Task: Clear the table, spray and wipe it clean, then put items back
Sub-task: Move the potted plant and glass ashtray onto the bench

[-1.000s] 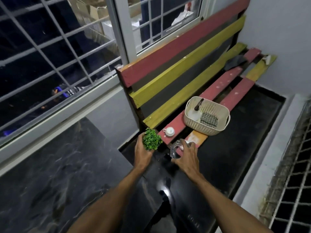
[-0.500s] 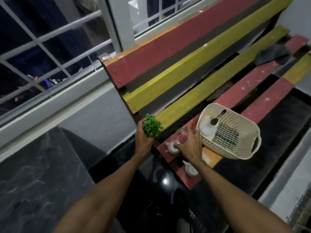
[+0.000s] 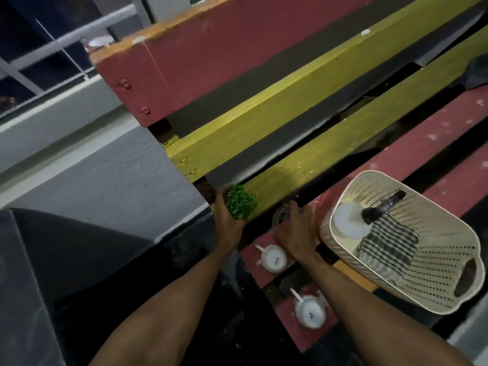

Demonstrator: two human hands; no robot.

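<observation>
My left hand (image 3: 228,228) gripped the green plant (image 3: 240,202), fingers wrapped round its base. Over the last second it went from off the bench (image 3: 409,149) end to right up against the end of the yellow slat (image 3: 330,159). It was not set down yet as far as I could tell; its base was hidden by my hand.

My right hand (image 3: 298,233) was curled over the clear glass (image 3: 280,217). A second ago that hand was at the front slat with the glass. By now it had carried the glass back to the red seat slat, just in front of the yellow one. Whether the glass was already touching the wood I couldn't tell.

One white cup (image 3: 274,258) was on the bench a second ago. Now there was also a second white cup (image 3: 310,314) on the front slat. Both were upside down, and the nearer one sat just beside my right wrist.

The basket (image 3: 412,283) was on the bench next to my right hand, with the spray bottle (image 3: 350,223) and checked cloth (image 3: 388,244) in it, untouched.

The table (image 3: 31,273) was off to my left, dark top, only a corner showing.

My read was that clearing was nearly done, with the last two items going down. Spraying would come next, so I needed both hands free to reach into the basket.
</observation>
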